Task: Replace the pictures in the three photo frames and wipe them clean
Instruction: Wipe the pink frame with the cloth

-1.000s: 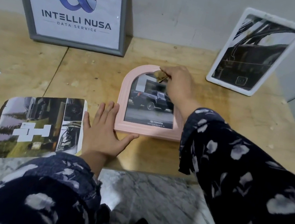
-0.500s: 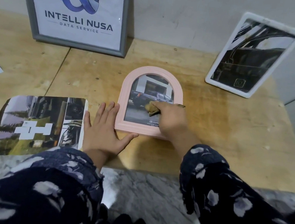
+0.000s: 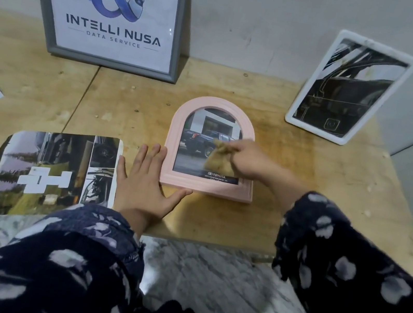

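Head | pink frame point(image 3: 171, 150) – truck photo inside; right hand point(image 3: 250, 162) grip pinches cloth point(image 3: 220, 158); left hand point(image 3: 145, 187) flat

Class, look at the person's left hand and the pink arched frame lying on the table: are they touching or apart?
Touching. The head view shows the left hand flat on the table, its fingertips and thumb against the pink frame at its lower-left corner.
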`<state>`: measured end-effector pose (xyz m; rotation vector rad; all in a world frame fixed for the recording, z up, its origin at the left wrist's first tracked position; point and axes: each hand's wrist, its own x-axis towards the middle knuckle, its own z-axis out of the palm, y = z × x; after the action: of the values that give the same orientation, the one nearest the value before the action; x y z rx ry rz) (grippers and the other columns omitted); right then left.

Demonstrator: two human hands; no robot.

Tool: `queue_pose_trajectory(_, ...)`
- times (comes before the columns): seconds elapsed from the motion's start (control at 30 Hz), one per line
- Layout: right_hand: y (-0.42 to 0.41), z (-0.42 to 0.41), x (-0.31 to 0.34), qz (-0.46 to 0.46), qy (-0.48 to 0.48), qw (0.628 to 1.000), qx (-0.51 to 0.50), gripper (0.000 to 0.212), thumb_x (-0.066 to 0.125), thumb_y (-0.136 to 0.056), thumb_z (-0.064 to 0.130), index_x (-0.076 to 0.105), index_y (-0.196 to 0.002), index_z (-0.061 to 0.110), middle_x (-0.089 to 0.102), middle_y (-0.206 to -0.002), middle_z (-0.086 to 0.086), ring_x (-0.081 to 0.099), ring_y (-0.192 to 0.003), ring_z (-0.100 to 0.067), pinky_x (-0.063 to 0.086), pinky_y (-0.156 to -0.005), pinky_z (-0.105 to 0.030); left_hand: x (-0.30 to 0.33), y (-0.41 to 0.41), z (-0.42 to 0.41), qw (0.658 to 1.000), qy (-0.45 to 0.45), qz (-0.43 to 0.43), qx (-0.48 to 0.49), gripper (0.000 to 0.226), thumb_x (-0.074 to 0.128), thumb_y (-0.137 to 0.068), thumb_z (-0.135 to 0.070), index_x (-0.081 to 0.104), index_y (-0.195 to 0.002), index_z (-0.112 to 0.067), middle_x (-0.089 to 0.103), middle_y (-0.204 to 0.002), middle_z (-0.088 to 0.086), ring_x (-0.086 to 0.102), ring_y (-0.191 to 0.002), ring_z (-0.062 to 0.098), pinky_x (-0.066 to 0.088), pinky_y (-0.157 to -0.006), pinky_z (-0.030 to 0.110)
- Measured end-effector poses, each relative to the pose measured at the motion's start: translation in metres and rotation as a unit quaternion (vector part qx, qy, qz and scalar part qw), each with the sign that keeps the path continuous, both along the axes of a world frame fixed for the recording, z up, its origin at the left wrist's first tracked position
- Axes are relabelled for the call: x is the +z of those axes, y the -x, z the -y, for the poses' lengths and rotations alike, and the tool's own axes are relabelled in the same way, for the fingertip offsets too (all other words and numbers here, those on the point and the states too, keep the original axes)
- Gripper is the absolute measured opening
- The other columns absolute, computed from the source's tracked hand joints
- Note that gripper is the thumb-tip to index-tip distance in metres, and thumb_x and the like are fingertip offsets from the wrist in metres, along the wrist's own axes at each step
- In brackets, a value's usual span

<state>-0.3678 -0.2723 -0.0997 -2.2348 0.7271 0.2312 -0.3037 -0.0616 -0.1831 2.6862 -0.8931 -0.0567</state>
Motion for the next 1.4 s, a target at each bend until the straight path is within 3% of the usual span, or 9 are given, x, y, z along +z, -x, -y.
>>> queue_pose_trajectory(0.1,-0.041,0.019,0.014,0.072,0.005,0.994,-0.076,0.04,0.041,-0.091,-0.006,0.068,-0.113,0.014,0.066,-0.093,-0.002,0.059,-0.066,-0.003,0.039,-0.048,-0.006,0.0,-0.001,0.0,1.0,-0.001,-0.002,-0.002,0.101,0.033,-0.071,-0.086,0.02,-0.151,-0.026,0.018,-0.159,-0.008,0.004,-0.148,0.013,0.0,-0.117,0.052)
queue_pose_trajectory(0.23,-0.086,0.023,0.003,0.136,0.101,0.985,-0.037,0.022,0.058,-0.087,0.013,0.072,-0.102,0.023,0.072,-0.105,-0.001,0.064,-0.097,-0.021,0.051,-0.084,-0.029,-0.003,-0.002,-0.002,1.0,0.008,-0.006,-0.002,0.097,0.04,-0.072,-0.082,0.022,-0.15,-0.027,0.019,-0.159,-0.009,0.004,-0.148,0.011,0.0,-0.117,0.051)
queue_pose_trajectory(0.37,-0.084,0.008,-0.029,0.08,0.145,0.986,0.015,0.024,0.047,-0.094,0.027,0.071,-0.097,0.021,0.069,-0.099,-0.001,0.062,-0.093,-0.027,0.051,-0.084,-0.033,-0.004,-0.001,-0.002,1.0,0.011,-0.009,-0.001,0.096,0.04,-0.072,-0.081,0.023,-0.15,-0.027,0.02,-0.159,-0.009,0.005,-0.148,0.011,0.0,-0.117,0.051)
queue_pose_trajectory(0.6,-0.057,-0.015,-0.038,0.031,0.303,0.947,0.098,0.055,0.044,-0.086,0.0,0.055,-0.133,0.025,0.066,-0.12,-0.009,0.062,-0.107,-0.032,0.051,-0.086,-0.036,-0.003,-0.001,-0.003,1.0,0.0,-0.009,0.004,0.099,0.033,-0.069,-0.084,0.023,-0.15,-0.027,0.02,-0.158,-0.009,0.005,-0.148,0.011,-0.001,-0.117,0.051)
queue_pose_trajectory(0.87,-0.015,-0.054,-0.04,-0.035,0.306,0.938,0.16,0.053,0.039,-0.097,0.009,0.032,-0.148,0.023,0.048,-0.143,-0.003,0.051,-0.125,-0.025,0.044,-0.098,-0.034,-0.001,-0.001,-0.004,1.0,0.0,-0.01,0.004,0.105,0.03,-0.067,-0.088,0.022,-0.151,-0.026,0.019,-0.159,-0.009,0.004,-0.148,0.011,-0.002,-0.117,0.051)
queue_pose_trajectory(1.0,-0.006,-0.064,-0.04,0.063,0.31,0.932,0.179,0.04,0.054,-0.09,0.003,0.059,-0.128,0.012,0.066,-0.119,-0.011,0.063,-0.107,-0.033,0.05,-0.089,-0.04,0.001,0.0,-0.003,1.0,0.005,-0.013,0.005,0.105,0.027,-0.065,-0.087,0.024,-0.15,-0.025,0.021,-0.159,-0.008,0.006,-0.148,0.012,-0.001,-0.117,0.051)
queue_pose_trajectory(1.07,-0.011,-0.054,-0.025,-0.006,0.278,0.938,0.208,0.036,0.052,-0.089,0.01,0.065,-0.121,0.022,0.068,-0.115,-0.003,0.062,-0.105,-0.027,0.051,-0.089,-0.035,0.002,-0.001,-0.002,1.0,0.002,-0.011,0.001,0.104,0.026,-0.066,-0.086,0.023,-0.151,-0.026,0.019,-0.159,-0.008,0.005,-0.148,0.012,-0.002,-0.117,0.05)
queue_pose_trajectory(1.2,-0.037,-0.025,0.002,0.062,0.139,0.985,0.079,0.038,0.048,-0.082,0.004,0.071,-0.106,0.022,0.07,-0.107,-0.005,0.062,-0.1,-0.026,0.051,-0.088,-0.035,0.0,-0.001,-0.004,1.0,-0.004,-0.015,-0.002,0.102,0.026,-0.067,-0.085,0.019,-0.151,-0.028,0.016,-0.159,-0.009,0.001,-0.148,0.011,-0.003,-0.117,0.05)
queue_pose_trajectory(1.4,-0.085,0.002,-0.014,0.087,0.209,0.973,-0.046,0.037,0.047,-0.081,0.003,0.071,-0.106,0.017,0.068,-0.102,-0.011,0.062,-0.092,-0.033,0.046,-0.07,-0.029,0.0,-0.001,-0.004,1.0,0.008,-0.017,0.002,0.102,0.027,-0.067,-0.085,0.022,-0.151,-0.027,0.018,-0.159,-0.01,0.002,-0.148,0.01,-0.003,-0.117,0.05)
